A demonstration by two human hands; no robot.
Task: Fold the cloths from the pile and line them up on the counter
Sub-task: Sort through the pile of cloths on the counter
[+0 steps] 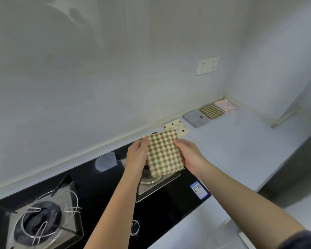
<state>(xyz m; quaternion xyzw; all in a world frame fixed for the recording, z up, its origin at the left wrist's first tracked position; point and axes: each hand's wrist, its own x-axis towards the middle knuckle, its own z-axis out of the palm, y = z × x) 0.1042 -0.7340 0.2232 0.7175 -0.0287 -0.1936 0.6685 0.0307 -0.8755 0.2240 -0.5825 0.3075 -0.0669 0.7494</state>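
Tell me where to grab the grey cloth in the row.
Pinch the grey cloth at its near edge, coming from the counter side: wall behind, dotted cloth and brown checked cloth flank it, and its layers show there.

Right burner (pixel 157 179) — mostly behind checked cloth (pixel 162 153); near corner of stove (pixel 101 186) off-frame

Home kitchen. Black glass gas hob (pixel 97 194) sits in the pale counter (pixel 241 144), lower left to centre. Wire pan support on the lower-left burner (pixel 41 221), second burner (pixel 154 180) mid-frame. Wall socket (pixel 207 65) upper right, label sticker (pixel 198 190) on the hob's right corner.
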